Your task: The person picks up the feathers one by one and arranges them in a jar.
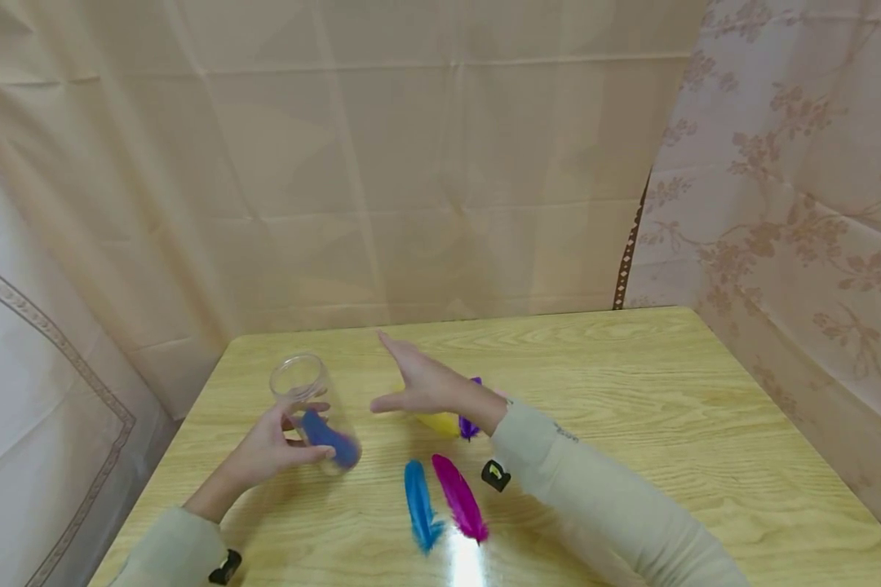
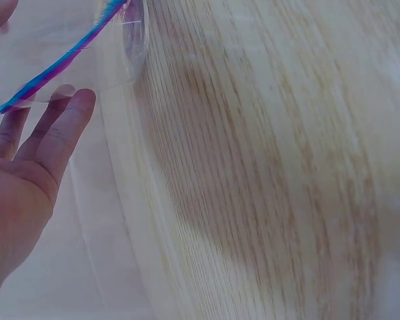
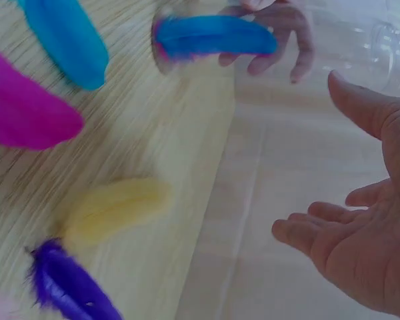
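Note:
My left hand [image 1: 270, 444] grips a clear plastic jar [image 1: 330, 401], its thumb on the near side and fingers behind. The jar leans, with its open mouth up and to the left in the head view. Inside lie feathers, blue [image 3: 217, 35] with magenta along the edge [image 2: 63, 65]. To the jar's right, my right hand [image 1: 429, 385] hovers above the table, thumb and fingers spread, holding nothing. Under and beside that hand are a yellow feather [image 3: 120, 205] and a purple feather [image 3: 72, 283]. Nearer me lie a blue feather [image 1: 420, 504] and a magenta feather [image 1: 460, 497].
All of this is on a wood-grain table [image 1: 631, 408]. A pale pink feather [image 3: 0, 308] shows at the corner of the right wrist view. Beige curtains [image 1: 448, 163] hang behind the table, and a flowered cloth [image 1: 800, 204] hangs at the right.

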A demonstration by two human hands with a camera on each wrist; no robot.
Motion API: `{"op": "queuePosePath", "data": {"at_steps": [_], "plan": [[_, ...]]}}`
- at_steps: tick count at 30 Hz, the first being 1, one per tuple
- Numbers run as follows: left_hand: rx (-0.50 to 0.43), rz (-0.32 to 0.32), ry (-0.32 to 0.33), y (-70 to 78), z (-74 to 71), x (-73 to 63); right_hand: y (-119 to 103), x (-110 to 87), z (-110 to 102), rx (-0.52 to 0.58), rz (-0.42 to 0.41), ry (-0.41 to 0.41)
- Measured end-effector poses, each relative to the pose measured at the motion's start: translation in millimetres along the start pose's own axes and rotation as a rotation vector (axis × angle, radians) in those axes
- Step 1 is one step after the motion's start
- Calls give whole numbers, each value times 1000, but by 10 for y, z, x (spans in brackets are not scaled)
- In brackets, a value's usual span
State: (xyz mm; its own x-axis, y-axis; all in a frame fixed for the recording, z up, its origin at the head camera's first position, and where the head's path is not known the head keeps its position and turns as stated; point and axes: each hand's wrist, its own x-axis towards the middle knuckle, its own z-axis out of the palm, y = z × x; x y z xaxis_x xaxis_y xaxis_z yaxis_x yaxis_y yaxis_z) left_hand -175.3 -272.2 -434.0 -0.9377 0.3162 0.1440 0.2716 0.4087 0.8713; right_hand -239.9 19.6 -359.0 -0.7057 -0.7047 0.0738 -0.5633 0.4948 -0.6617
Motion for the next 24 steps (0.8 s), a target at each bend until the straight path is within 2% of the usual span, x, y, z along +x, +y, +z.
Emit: {"op": "queuePosePath", "data": {"at_steps": [8, 14, 24], "plan": [[11, 11, 9, -13, 10, 14, 271, -7, 33, -13, 132, -13], [6, 13, 5, -1, -1, 18, 448, 46, 93, -39, 197, -3], [-6, 3, 6, -14, 3, 16, 617, 47, 213, -59, 232, -12]]}}
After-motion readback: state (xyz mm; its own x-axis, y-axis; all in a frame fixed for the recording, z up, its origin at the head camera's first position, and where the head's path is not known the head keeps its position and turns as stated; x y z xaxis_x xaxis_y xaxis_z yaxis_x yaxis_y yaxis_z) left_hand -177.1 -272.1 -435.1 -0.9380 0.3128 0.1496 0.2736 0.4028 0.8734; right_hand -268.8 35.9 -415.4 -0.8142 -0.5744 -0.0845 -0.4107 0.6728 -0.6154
